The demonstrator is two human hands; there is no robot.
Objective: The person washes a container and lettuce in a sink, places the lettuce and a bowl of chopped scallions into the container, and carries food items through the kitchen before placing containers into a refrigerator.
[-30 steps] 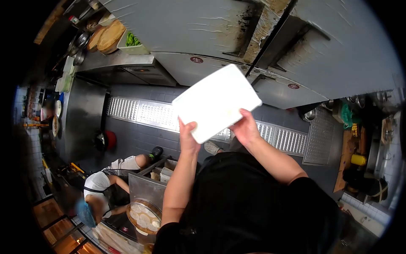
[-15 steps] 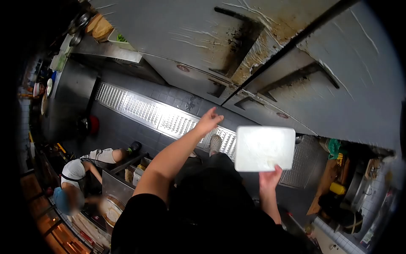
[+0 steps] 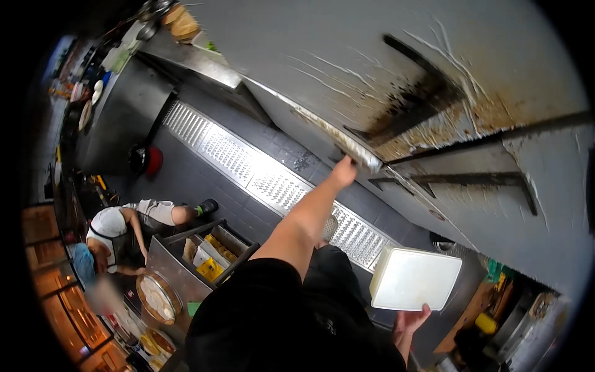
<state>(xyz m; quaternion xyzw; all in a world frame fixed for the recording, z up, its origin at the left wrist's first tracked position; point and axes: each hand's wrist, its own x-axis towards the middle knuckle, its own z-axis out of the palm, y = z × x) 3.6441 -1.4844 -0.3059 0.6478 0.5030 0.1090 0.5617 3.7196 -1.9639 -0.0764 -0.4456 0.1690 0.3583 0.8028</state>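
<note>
My left hand [image 3: 344,172] is at the handle of a lower door [image 3: 291,115] on the grey steel refrigerator [image 3: 347,56]. Its fingers curl around the handle and are partly hidden by the door's edge. A pale, stained strip shows along the top of this door, which seems to stand slightly out from the front. On the other side, my right hand [image 3: 412,320] holds a white rectangular plastic container [image 3: 416,279] by its near edge, the thumb against its side. What is inside the container cannot be seen.
A perforated metal floor grate [image 3: 248,170] runs along the refrigerator. At left, a co-worker [image 3: 108,226] bends by a counter with a round pan [image 3: 159,299]. An open drawer [image 3: 217,251] with yellow packets is beside me. A red bucket [image 3: 153,160] stands farther off.
My left hand has moved forward from mid-air onto the lower door's handle. The right hand and the container have shifted lower and rightward in view as the camera turned.
</note>
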